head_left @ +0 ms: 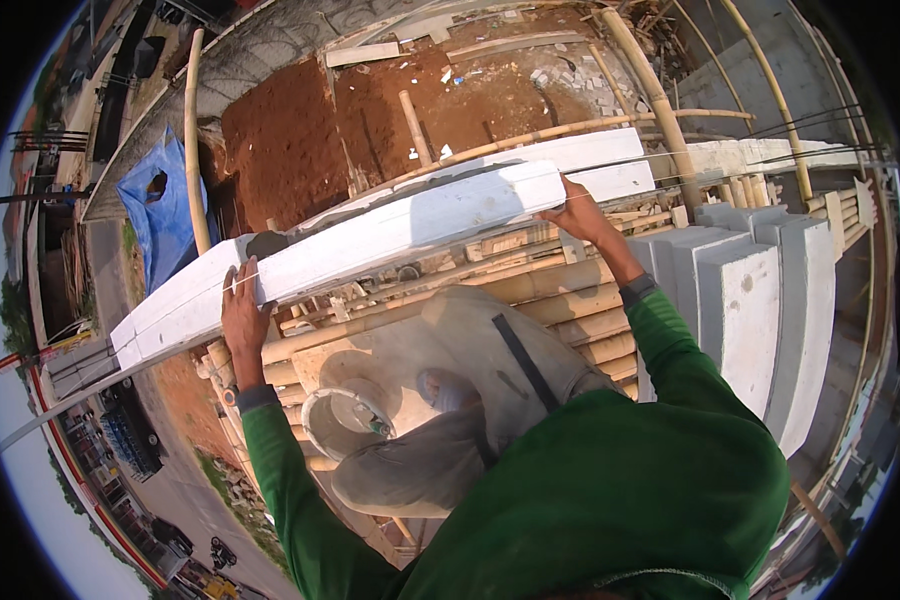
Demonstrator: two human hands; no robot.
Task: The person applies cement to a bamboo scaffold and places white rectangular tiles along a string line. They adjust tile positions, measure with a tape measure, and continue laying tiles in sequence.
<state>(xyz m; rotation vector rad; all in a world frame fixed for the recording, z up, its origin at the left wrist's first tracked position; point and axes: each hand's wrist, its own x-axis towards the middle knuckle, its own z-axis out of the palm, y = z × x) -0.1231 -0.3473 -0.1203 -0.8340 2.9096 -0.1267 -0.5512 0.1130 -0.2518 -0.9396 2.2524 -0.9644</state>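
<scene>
Slabs (760, 315) stand at 3 o'clock, probably for easy reach. The block (410, 228) lies lengthwise at 11 o'clock. The bucket (315, 415) sits at 8 o'clock, seemingly kept handy. The right hand (584, 217) at 2 o'clock grips the block's right end; the left hand (243, 318) at 9 o'clock presses fingers over its left, apparently for balance.

A deck of round bamboo poles (585, 303), laid side by side, carries a pale board (315, 362); a bucket (313, 425) stands upright there—its exact footing partly hidden. Beyond the deck, the white block wall (595, 150) bears a long white block (400, 225)—dark mortar (267, 243) lies by its left end.
</scene>
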